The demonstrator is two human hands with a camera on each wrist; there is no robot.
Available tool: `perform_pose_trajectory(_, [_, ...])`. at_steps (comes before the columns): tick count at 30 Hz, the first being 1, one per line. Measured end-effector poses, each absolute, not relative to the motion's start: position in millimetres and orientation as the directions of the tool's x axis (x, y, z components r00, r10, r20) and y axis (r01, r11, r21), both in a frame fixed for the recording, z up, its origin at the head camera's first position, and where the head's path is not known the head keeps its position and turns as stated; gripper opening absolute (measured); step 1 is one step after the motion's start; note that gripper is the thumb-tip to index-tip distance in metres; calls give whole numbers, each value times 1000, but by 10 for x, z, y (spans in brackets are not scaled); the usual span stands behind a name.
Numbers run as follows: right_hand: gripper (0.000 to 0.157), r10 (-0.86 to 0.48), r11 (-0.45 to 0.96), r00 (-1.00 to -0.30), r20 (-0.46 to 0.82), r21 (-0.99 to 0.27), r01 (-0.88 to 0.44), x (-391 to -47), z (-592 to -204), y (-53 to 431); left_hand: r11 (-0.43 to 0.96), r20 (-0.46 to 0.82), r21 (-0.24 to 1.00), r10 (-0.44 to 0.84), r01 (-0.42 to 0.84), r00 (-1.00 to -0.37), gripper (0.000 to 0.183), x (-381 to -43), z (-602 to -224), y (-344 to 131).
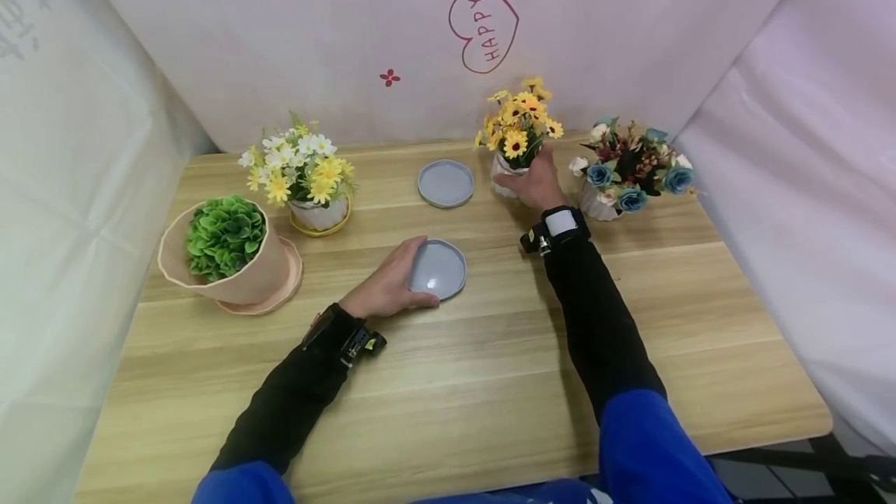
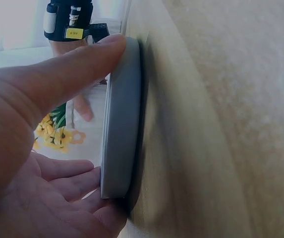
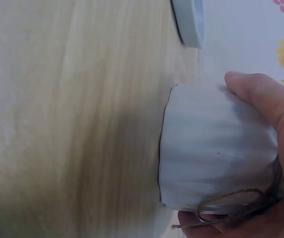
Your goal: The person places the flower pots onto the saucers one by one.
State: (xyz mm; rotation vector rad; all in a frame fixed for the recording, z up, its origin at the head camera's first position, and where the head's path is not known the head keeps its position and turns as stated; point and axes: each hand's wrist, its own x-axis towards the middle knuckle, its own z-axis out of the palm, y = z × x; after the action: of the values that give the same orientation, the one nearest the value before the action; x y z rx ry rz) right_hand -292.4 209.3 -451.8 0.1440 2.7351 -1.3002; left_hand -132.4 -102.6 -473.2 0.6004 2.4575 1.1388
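Observation:
My left hand holds a round grey saucer by its rim, thumb on the near side and fingers on the far side. In the left wrist view the saucer lies flat at the tabletop between thumb and fingers. Further back, my right hand grips a white ribbed pot of yellow flowers. Twine is tied round this pot, seen close in the right wrist view. Whether its base touches the wood, I cannot tell. A second grey saucer sits left of the pot.
Blue and white flowers in a white pot stand at the right. At the left are white and yellow flowers in a pot on a yellow saucer, and a pink pot with green leaves on a pink saucer. Cloth walls surround the wooden table.

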Motion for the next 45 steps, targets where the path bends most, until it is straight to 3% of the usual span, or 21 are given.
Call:
perform_pose_trajectory(29, [120,-73,666,-990,-122,-745,42,-2477,-4555,2039,577,-139,784,519,226,-843,112,-1343,-4754,-1033])
perform_pose_trajectory(45, [112,-258,668,-963,-78,-734,-120,-2279,-4553,2011,576,-153,791,512,206,-845,113,-1336,-4744,-1034])
